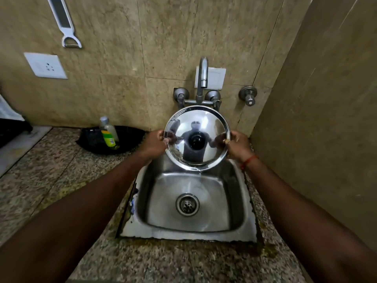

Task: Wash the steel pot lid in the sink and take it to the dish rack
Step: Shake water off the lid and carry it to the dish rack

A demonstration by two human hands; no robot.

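Note:
A round steel pot lid (206, 121) with a black knob at its centre stands nearly upright above the back of the steel sink (242, 203), just below the tap (202, 78). My left hand (153, 144) grips its left rim and my right hand (238, 145) grips its right rim. The lid's shiny face is turned toward me. A thin trickle of water falls off its lower edge into the basin. I see no water coming from the tap spout. The sink basin holds only its drain (187, 204).
A black tray (130, 139) with a dish soap bottle (109, 133) sits on the granite counter (51, 170) left of the sink. A wall rises close on the right. A peeler (63, 21) and a socket (46, 65) are on the back wall. A separate valve (248, 96) sticks out right of the tap.

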